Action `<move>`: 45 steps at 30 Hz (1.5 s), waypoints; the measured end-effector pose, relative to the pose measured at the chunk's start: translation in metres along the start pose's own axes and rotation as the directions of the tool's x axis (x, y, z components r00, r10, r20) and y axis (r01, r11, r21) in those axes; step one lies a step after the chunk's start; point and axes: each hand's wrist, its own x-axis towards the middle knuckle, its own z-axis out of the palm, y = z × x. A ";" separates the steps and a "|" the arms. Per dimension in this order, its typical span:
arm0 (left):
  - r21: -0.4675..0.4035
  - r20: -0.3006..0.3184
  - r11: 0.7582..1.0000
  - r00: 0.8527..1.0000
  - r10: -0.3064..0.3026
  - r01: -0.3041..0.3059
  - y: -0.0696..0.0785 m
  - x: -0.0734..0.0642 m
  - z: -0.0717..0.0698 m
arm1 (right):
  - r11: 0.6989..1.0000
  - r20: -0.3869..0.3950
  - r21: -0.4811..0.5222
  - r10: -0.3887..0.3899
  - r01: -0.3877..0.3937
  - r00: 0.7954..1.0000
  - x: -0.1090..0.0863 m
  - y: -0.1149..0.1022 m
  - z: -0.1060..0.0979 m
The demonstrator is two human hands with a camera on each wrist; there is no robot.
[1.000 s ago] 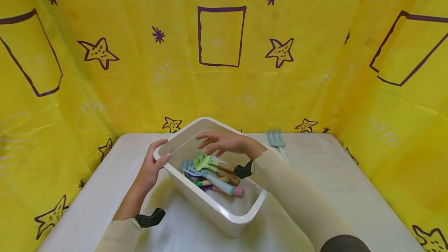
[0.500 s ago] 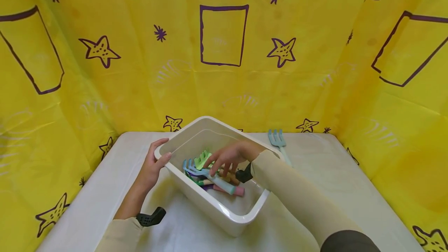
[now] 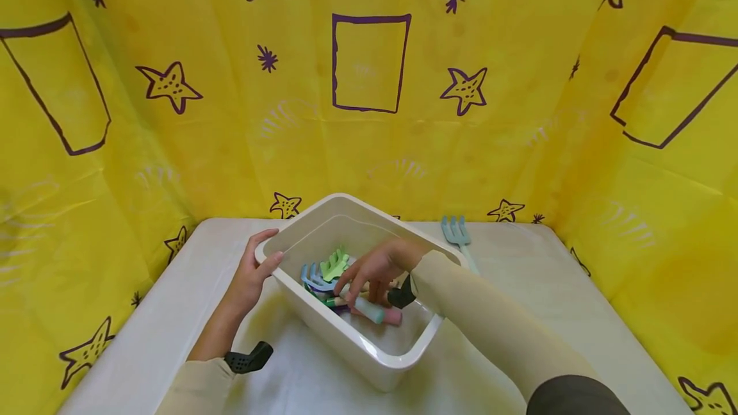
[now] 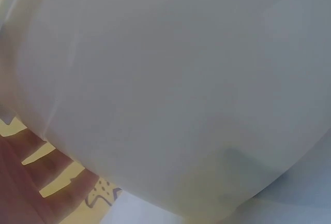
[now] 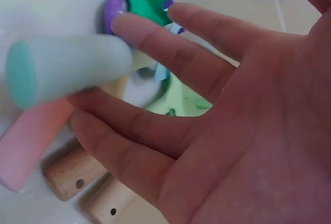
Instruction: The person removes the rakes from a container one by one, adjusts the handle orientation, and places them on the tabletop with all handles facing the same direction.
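Observation:
My left hand (image 3: 250, 274) holds the corner of a white plastic bin (image 3: 398, 359), its thumb over the rim and fingers outside; the left wrist view is mostly the bin's pale wall. Inside lies a small pile of garden hand tools. Over it, my right hand (image 3: 377, 271) reaches down, fingers spread and nearly straight. In the right wrist view its fingertips are right at the thick handle of a light-blue hand rake (image 5: 72, 69). Around it are a light-green hand rake (image 3: 334, 266), a darker green pronged tool (image 5: 150, 1), a pink handle (image 5: 33, 144) and wooden handles (image 5: 75, 172).
Another light-blue hand fork (image 3: 455, 231) lies on the white-covered surface (image 3: 536, 300), behind and right of the bin. Yellow cloth walls (image 3: 369, 146) with purple drawings enclose the surface at the back and both sides.
My right hand has lowered from above the bin into the tool pile and now covers part of the light-blue rake. My left hand keeps its hold on the bin.

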 end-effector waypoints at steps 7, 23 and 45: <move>-0.014 -0.001 1.000 1.000 0.010 -0.010 0.000 0.000 0.001 | 0.983 -0.002 -0.082 -0.163 0.162 0.987 -0.008 -0.002 -0.004; 0.006 -0.015 1.000 1.000 0.003 -0.003 -0.001 -0.002 0.001 | 0.950 -0.317 -0.155 -0.308 0.271 0.897 -0.027 -0.005 -0.013; 0.001 -0.005 1.000 1.000 -0.007 0.007 -0.001 0.001 0.002 | 0.987 -0.279 -0.006 -0.158 0.163 0.947 -0.032 0.000 -0.016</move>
